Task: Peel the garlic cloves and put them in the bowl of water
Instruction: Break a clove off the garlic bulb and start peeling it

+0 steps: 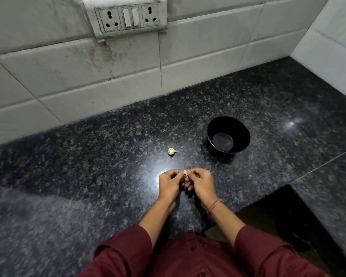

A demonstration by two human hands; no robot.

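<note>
Garlic clove (185, 173) sits pinched between left hand (169, 183) and right hand (201, 183) just above the bench (88, 156), fingertips working its skin loose. 1 more clove (171, 151) waits near the water bowl (236, 124), likely within easy reach for dropping.

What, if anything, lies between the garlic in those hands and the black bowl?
Nothing visible. Only bare counter lies between the held clove and the bowl, up and right of it. The loose clove sits off that path, further left.
</note>
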